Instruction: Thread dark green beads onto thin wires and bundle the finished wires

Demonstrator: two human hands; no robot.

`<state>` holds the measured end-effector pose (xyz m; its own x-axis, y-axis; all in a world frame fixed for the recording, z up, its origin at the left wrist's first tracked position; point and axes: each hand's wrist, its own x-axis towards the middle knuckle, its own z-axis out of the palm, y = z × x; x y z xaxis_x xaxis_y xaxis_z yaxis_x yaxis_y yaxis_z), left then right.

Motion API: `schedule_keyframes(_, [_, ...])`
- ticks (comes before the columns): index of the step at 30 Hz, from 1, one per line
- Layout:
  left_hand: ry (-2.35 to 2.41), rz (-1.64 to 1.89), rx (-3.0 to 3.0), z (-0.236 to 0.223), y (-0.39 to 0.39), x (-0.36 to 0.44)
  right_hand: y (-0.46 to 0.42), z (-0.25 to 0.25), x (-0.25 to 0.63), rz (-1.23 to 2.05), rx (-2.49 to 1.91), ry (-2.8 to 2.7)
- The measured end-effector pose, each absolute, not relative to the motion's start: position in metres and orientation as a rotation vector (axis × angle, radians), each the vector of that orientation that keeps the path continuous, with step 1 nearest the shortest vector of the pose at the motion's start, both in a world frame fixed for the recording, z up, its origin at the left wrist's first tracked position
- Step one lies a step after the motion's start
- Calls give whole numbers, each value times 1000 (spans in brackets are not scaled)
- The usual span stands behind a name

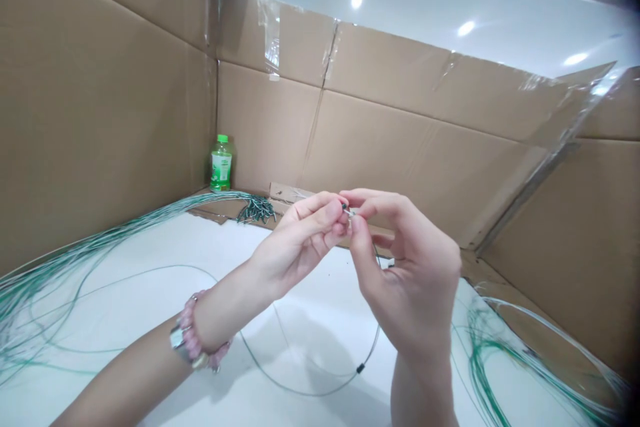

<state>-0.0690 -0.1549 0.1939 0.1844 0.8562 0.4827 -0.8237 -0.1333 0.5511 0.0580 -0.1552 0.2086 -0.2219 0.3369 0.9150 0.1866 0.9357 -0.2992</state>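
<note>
We are inside a booth of tan corrugated cardboard walls (100, 113) joined with clear packing tape, above a white table (150, 300). A green-capped plastic bottle (221, 164) stands in the far corner, and beside it lies a heap of small dark green clips (257, 210). A long bundle of thin green-and-white wires (60, 280) sweeps in from the left, and a looser green wire coil (493, 353) lies at the right. Our left hand (300, 240), with a pink beaded bracelet (193, 333) at the wrist, and our right hand (410, 267) meet in the air above the table. The left grip is a narrow pinch on a dark green tip (344, 205), and the right grip closes thumb and forefinger on a small silvery metal fitting (351, 213); the fingers partly hide both. A thin grey wire (320, 394) hangs below in a slack loop. For work this small, we judge it best to brace the hands together, use only the fingertips and keep that loop slack.
</note>
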Motion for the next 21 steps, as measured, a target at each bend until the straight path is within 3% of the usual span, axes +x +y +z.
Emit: schedule_keyframes(21, [74, 1451, 968, 195, -156, -70, -155, 209, 60, 152, -392, -1828])
